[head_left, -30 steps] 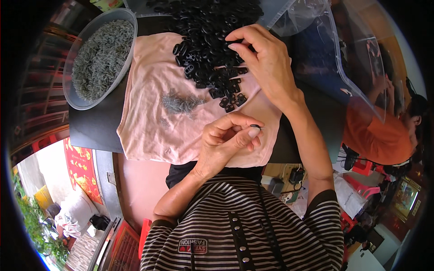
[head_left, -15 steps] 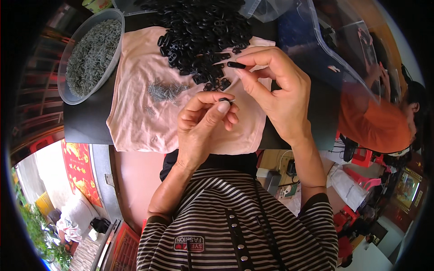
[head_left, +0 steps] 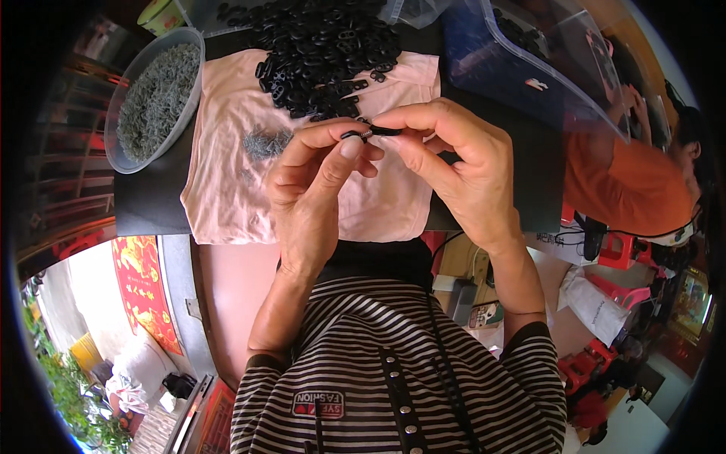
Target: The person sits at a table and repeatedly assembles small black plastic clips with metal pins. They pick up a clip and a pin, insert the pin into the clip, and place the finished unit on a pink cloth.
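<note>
My left hand [head_left: 314,189] pinches a small black plastic piece [head_left: 352,135] between thumb and forefinger, and a tiny metal spring [head_left: 367,134] sticks out of it. Pinched in my right hand [head_left: 461,166] is a longer black plastic piece [head_left: 386,131], its end meeting the spring. Both hands are raised over a pink cloth [head_left: 227,204]. A loose cluster of small springs [head_left: 265,142] lies on the cloth beside my left fingers. Beyond my hands rises a heap of black plastic pieces [head_left: 325,57], some with paired holes like cord-lock parts.
A clear round tub [head_left: 198,91] full of grey springs stands at the far left. At the far right is a large clear plastic bin [head_left: 522,57]. The dark table [head_left: 151,208] shows around the cloth. Another person in an orange top [head_left: 628,181] sits to the right.
My hands have come together: the right has moved down and left with its black piece, the left up and left. The two pieces now meet at the spring.
</note>
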`<action>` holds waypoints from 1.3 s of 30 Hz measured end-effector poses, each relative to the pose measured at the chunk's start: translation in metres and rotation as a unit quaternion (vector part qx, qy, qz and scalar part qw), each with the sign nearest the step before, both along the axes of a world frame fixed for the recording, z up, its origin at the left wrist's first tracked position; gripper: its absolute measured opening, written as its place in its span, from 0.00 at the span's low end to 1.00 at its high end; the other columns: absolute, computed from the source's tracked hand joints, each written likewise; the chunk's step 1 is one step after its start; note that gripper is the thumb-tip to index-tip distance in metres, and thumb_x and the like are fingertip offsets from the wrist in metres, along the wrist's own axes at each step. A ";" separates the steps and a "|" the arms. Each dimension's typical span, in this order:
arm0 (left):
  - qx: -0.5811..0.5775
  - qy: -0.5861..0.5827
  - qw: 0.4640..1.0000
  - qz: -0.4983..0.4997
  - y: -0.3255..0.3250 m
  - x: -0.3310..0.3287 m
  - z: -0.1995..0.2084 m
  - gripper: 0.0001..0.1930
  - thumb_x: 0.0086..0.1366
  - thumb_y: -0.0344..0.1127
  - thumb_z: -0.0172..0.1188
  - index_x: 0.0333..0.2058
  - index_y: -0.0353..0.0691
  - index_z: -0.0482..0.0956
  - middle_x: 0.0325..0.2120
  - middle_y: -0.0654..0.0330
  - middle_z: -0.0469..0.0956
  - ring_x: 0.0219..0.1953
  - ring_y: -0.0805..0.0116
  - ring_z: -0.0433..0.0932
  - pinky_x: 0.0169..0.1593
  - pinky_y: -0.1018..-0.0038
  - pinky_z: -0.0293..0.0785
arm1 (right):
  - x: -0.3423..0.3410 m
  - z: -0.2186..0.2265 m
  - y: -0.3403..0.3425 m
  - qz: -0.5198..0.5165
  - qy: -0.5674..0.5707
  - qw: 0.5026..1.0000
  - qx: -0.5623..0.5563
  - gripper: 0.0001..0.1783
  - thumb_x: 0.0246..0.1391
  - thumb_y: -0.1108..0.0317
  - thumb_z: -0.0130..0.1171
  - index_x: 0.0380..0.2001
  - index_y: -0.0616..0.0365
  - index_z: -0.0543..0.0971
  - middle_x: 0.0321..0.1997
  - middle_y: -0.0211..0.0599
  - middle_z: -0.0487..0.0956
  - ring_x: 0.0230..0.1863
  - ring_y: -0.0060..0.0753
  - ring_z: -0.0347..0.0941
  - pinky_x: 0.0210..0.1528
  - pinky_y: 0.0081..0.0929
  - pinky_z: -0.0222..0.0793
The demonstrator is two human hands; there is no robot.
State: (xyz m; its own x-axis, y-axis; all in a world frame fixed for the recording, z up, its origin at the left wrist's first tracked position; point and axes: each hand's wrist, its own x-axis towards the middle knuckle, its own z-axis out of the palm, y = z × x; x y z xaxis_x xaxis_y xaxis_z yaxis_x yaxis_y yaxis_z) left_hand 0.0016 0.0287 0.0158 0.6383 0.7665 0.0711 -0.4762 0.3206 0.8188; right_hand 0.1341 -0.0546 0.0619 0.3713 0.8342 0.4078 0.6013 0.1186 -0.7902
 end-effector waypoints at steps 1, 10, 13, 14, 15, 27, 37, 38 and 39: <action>-0.011 -0.002 1.000 -0.005 -0.002 0.000 0.001 0.09 0.63 0.28 0.55 0.40 0.31 0.75 0.36 0.56 0.77 0.35 0.71 0.76 0.39 0.76 0.73 | 0.001 -0.002 -0.002 -0.004 -0.014 1.000 -0.005 0.14 0.43 0.81 0.61 0.36 0.59 0.78 0.35 0.35 0.79 0.29 0.23 0.76 0.30 0.17 0.72; -0.057 -0.017 0.998 -0.009 -0.007 0.000 -0.009 0.09 0.64 0.28 0.54 0.42 0.31 0.75 0.36 0.55 0.78 0.36 0.69 0.78 0.43 0.76 0.73 | -0.008 -0.007 -0.005 -0.001 0.018 1.000 0.000 0.13 0.47 0.81 0.60 0.39 0.61 0.79 0.37 0.36 0.78 0.34 0.23 0.76 0.34 0.16 0.73; -0.071 -0.018 0.997 -0.015 -0.006 -0.001 -0.010 0.10 0.64 0.28 0.54 0.42 0.31 0.74 0.36 0.55 0.78 0.36 0.69 0.78 0.43 0.76 0.74 | -0.006 -0.008 -0.005 0.007 0.020 1.000 -0.010 0.14 0.48 0.81 0.59 0.40 0.62 0.79 0.38 0.35 0.78 0.35 0.21 0.75 0.36 0.15 0.73; -0.075 -0.015 0.997 -0.016 -0.005 -0.001 -0.011 0.10 0.64 0.29 0.54 0.42 0.31 0.74 0.36 0.55 0.78 0.36 0.69 0.78 0.44 0.76 0.74 | -0.005 -0.009 -0.005 0.009 0.023 1.000 -0.014 0.14 0.48 0.81 0.59 0.40 0.62 0.79 0.38 0.35 0.77 0.35 0.21 0.75 0.36 0.16 0.73; -0.083 -0.014 0.996 -0.017 -0.005 -0.001 -0.012 0.10 0.64 0.29 0.54 0.42 0.31 0.74 0.36 0.55 0.78 0.36 0.69 0.78 0.43 0.76 0.74 | -0.005 -0.010 -0.003 0.011 0.043 0.999 -0.013 0.14 0.48 0.81 0.59 0.41 0.62 0.78 0.38 0.34 0.77 0.35 0.21 0.75 0.36 0.16 0.73; -0.140 -0.020 0.989 -0.039 0.000 -0.004 -0.017 0.09 0.63 0.29 0.55 0.41 0.32 0.75 0.35 0.57 0.78 0.35 0.71 0.78 0.43 0.77 0.73 | -0.009 -0.011 0.008 -0.005 0.061 0.998 -0.014 0.18 0.42 0.82 0.62 0.40 0.61 0.78 0.33 0.34 0.77 0.32 0.21 0.76 0.33 0.16 0.73; -0.169 0.002 0.985 -0.047 0.002 -0.005 -0.013 0.08 0.63 0.30 0.56 0.39 0.32 0.77 0.33 0.59 0.79 0.33 0.73 0.76 0.40 0.79 0.72 | -0.008 -0.011 0.009 0.008 0.064 0.998 -0.025 0.17 0.42 0.83 0.62 0.39 0.61 0.78 0.33 0.33 0.77 0.31 0.21 0.75 0.32 0.16 0.73; -0.167 0.011 0.985 -0.038 0.001 -0.005 -0.013 0.08 0.63 0.30 0.56 0.39 0.32 0.77 0.32 0.59 0.79 0.33 0.74 0.76 0.39 0.79 0.72 | -0.008 -0.011 0.009 0.010 0.056 0.998 -0.029 0.17 0.42 0.83 0.62 0.39 0.61 0.78 0.33 0.33 0.77 0.30 0.21 0.75 0.32 0.16 0.73; -0.151 0.017 0.988 -0.034 0.001 -0.005 -0.013 0.08 0.62 0.29 0.56 0.39 0.32 0.77 0.32 0.60 0.78 0.32 0.74 0.75 0.39 0.79 0.71 | -0.008 -0.010 0.009 0.011 0.053 0.998 -0.033 0.17 0.42 0.83 0.62 0.39 0.61 0.78 0.33 0.33 0.77 0.30 0.21 0.75 0.32 0.16 0.73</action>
